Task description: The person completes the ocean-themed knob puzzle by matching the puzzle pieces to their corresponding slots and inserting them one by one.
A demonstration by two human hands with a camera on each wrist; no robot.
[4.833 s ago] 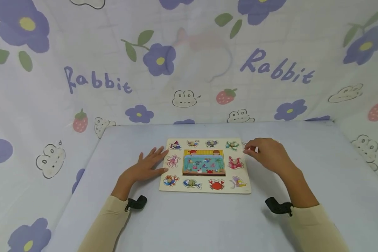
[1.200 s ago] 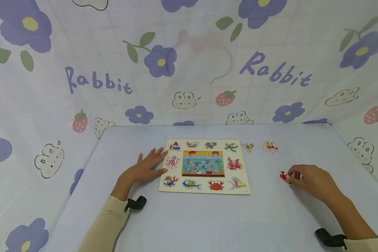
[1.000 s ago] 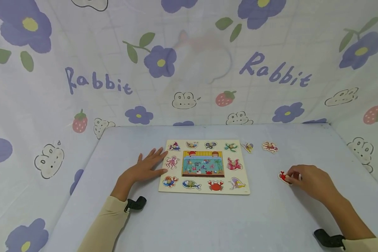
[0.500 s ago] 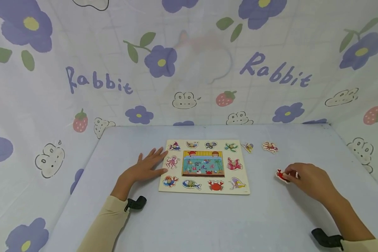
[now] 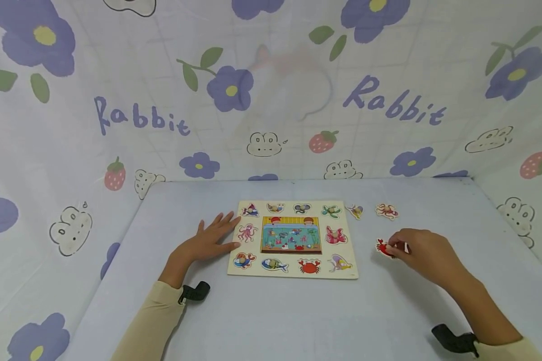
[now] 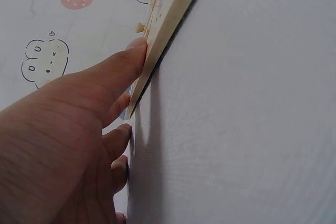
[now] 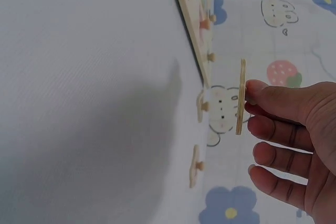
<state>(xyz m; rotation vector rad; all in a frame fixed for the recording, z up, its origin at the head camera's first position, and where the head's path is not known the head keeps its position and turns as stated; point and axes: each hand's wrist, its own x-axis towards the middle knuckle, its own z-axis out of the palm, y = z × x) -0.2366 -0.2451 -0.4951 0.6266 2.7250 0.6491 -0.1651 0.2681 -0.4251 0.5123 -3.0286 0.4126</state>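
My right hand [image 5: 422,253] pinches a red crab puzzle piece [image 5: 383,248] between thumb and finger, to the right of the wooden puzzle board [image 5: 293,275]. In the right wrist view the crab piece [image 7: 241,98] is seen edge-on, raised off the table. My left hand [image 5: 210,238] has its fingers spread at the board's left edge, with the thumb [image 6: 137,45] touching the edge in the left wrist view. Around the board's middle picture are sea animals, several with knobs. The printed crab [image 5: 309,265] and octopus [image 5: 247,232] on the board show no knob.
Beyond the board's right side lie a loose fish piece [image 5: 355,211], close to the board's edge, and an octopus piece [image 5: 387,210] farther right. Both lie on the white tabletop [image 5: 298,321]. A patterned cloth [image 5: 275,110] rises behind the table.
My right hand left the board's top right corner, where a fish piece and an octopus piece now show, and took the crab piece. It has lifted it and moved left. The left hand stays.
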